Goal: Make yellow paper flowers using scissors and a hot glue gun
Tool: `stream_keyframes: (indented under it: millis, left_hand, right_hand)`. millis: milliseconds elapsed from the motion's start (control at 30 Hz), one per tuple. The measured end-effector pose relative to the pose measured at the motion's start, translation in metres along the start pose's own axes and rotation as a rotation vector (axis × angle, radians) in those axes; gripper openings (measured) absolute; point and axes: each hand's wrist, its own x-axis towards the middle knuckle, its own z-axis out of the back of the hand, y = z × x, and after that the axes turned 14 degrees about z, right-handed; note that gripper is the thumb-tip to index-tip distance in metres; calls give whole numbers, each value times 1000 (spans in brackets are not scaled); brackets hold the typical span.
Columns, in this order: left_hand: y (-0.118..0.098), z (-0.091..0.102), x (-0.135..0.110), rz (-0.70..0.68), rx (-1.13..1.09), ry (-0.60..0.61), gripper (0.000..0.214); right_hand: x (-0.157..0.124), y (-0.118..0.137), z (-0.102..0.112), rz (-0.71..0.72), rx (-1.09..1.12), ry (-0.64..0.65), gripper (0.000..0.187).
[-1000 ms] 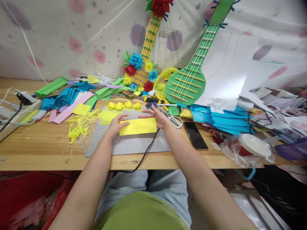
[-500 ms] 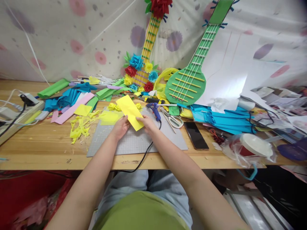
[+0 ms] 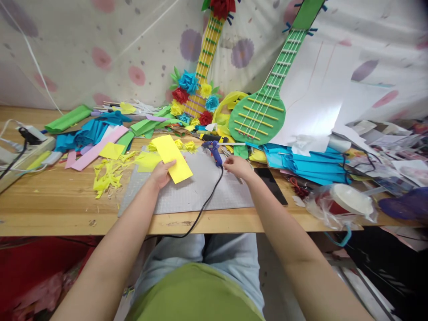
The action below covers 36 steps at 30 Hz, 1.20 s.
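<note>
My left hand (image 3: 160, 174) pinches the lower end of a folded yellow paper strip (image 3: 172, 162) and holds it tilted above the grey cutting mat (image 3: 200, 194). My right hand (image 3: 238, 167) is off the paper at the mat's right edge. Its fingers curl down over the scissors (image 3: 228, 154), which it mostly hides. A blue glue gun (image 3: 214, 151) lies just left of that hand, and its black cord (image 3: 203, 205) runs over the table's front edge. Small yellow paper flowers (image 3: 187, 145) sit behind the strip.
A black phone (image 3: 276, 187) lies right of my right forearm. Green (image 3: 259, 118) and yellow (image 3: 200, 84) paper guitars lean against the back wall. Paper scraps and coloured sheets (image 3: 100, 138) cover the left, with a power strip (image 3: 26, 149) at far left. A bagged cup (image 3: 344, 203) stands at right.
The yellow strip lay flat under both hands, then was lifted and turned. My right hand has now let go and moved right onto the scissors. My left hand alone holds the strip.
</note>
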Motion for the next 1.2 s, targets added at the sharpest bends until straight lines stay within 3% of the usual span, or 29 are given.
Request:
stream_keyframes:
  millis: [67,167,333,500,700,800,933,1000,1100,1200]
  left_hand:
    - [-2,-1,1,31,5,23,34]
    - [-3,-5,2,87,19,63,36]
    - [-6,-10,5,134,77,54,33]
    - [-12,-9,10,168,120,-59,24]
    - [-20,-8,7,237,203,-106,22]
    - [-24,-5,4,257,236,-65,24]
    - [-31,2,2,271,289,-30,25]
    - [-34,7,3,269,311,-15,26]
    - [-38,11,4,269,333,9,29]
    - [-39,11,2,278,354,42,33]
  right_hand:
    - [-6,-19,12,-73,-319,-6,13]
    - [-10,-35,17,-88,-520,3,30]
    - [-2,-40,16,-129,-518,88,37]
    - [8,-46,21,-144,-567,127,40]
    - [12,-45,32,-190,-569,233,27]
    - [5,-40,52,-163,-454,217,29]
    - [-17,-40,87,-167,25,387,22]
    - [-27,-41,99,-132,119,428,18]
    - [-34,-41,102,-76,97,386,26]
    - [-28,-33,86,125,119,373,43]
